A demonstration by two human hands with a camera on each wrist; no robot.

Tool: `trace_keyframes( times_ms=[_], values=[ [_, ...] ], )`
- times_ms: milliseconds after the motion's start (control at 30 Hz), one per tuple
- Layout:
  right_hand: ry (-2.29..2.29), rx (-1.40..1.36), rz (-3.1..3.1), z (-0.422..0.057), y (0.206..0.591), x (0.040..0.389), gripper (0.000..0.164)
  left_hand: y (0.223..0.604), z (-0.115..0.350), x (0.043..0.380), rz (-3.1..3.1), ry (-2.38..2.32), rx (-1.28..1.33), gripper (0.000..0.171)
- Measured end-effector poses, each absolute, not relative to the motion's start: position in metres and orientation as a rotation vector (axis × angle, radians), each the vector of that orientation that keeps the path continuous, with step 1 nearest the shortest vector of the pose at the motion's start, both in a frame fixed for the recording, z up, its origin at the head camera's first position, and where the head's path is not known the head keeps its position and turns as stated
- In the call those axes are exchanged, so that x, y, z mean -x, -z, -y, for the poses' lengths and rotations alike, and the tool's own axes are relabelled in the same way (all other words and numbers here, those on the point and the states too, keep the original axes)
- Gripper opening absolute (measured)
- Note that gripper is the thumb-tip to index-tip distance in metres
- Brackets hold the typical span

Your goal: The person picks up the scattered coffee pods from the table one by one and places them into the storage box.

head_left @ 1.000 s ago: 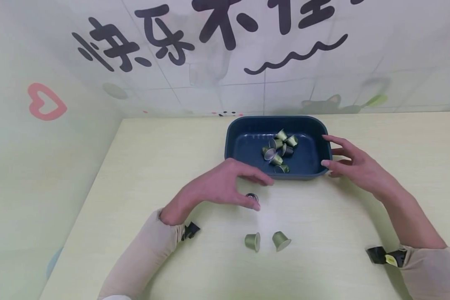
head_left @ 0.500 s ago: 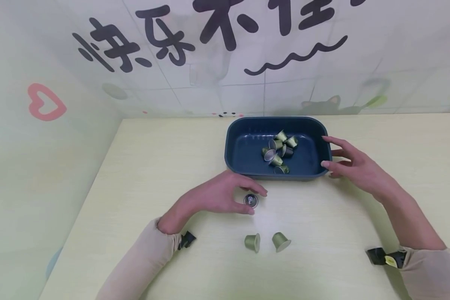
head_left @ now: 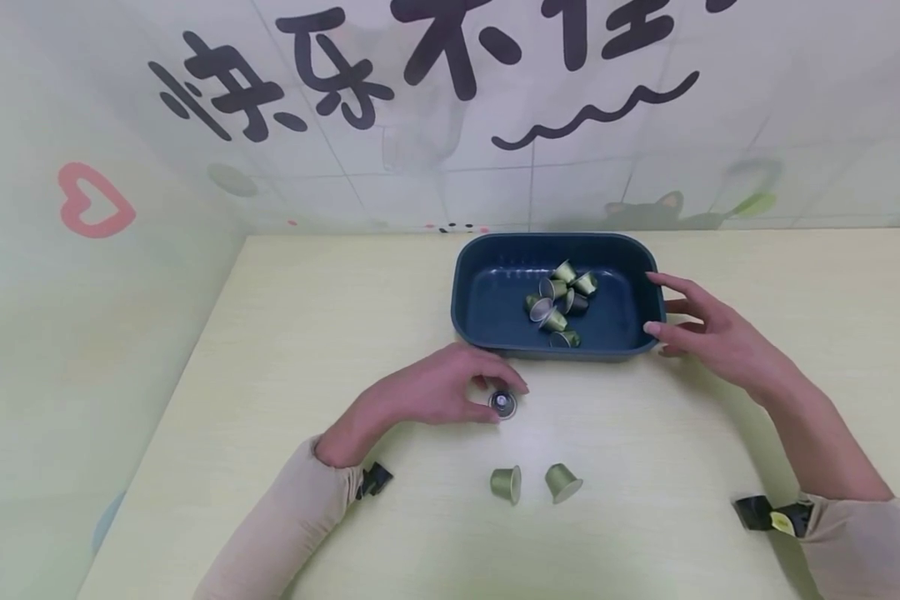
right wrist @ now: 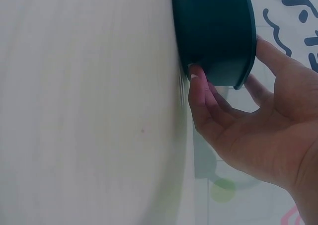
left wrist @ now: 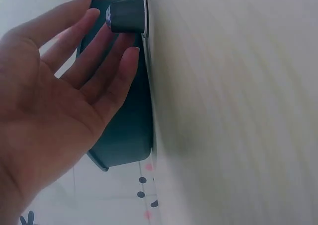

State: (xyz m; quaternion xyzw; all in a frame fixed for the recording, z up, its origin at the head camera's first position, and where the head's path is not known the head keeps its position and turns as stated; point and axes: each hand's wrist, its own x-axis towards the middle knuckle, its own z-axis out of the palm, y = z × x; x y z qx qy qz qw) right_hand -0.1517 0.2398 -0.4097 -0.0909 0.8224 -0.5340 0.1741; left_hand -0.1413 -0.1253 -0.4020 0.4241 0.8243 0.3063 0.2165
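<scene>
A dark coffee capsule (head_left: 502,404) stands on its rim on the table, in front of a navy-blue tray (head_left: 487,329). My left hand (head_left: 442,387) is spread around this capsule, thumb on the near side and index finger on the far side. In the left wrist view the fingers lie loosely curved beside and behind the capsule (left wrist: 128,15). My right hand (head_left: 708,325) holds the tray's right end, with thumb and index fingertip over the rim and the other fingers against the outer wall (right wrist: 218,46).
Several green coffee capsules (head_left: 553,320) lie in a heap inside the tray. Two more, a left green capsule (head_left: 505,484) and a right green capsule (head_left: 562,482), lie on their sides nearer the front. A decorated wall (head_left: 390,192) rises behind the table.
My left hand has moved slightly left and toward me, and its thumb and index finger have drawn closer around the dark capsule. The right hand and the tray stay in place.
</scene>
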Motion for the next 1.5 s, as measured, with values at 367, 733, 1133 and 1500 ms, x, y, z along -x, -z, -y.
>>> trace_keyframes(
  times_ms=[367,733,1133,1500],
  values=[
    [1.51,0.286,-2.338,-0.2424,0.4126,0.1513,0.068,0.4069,0.1275,0.1451,-2.3,-0.737,-1.186,0.039],
    [1.516,0.306,-2.331,-0.2408,0.4106,0.1523,0.067,0.4083,0.1251,0.1456,-2.292,-0.756,-1.161,0.038],
    [1.521,0.318,-2.331,-0.2397,0.4119,0.1516,0.067,0.4083,0.1214,0.1432,-2.295,-0.757,-1.09,0.029],
    [1.514,0.276,-2.345,-0.2408,0.4121,0.1519,0.067,0.4078,0.1229,0.1415,-2.224,-0.909,-1.044,0.031]
  ],
)
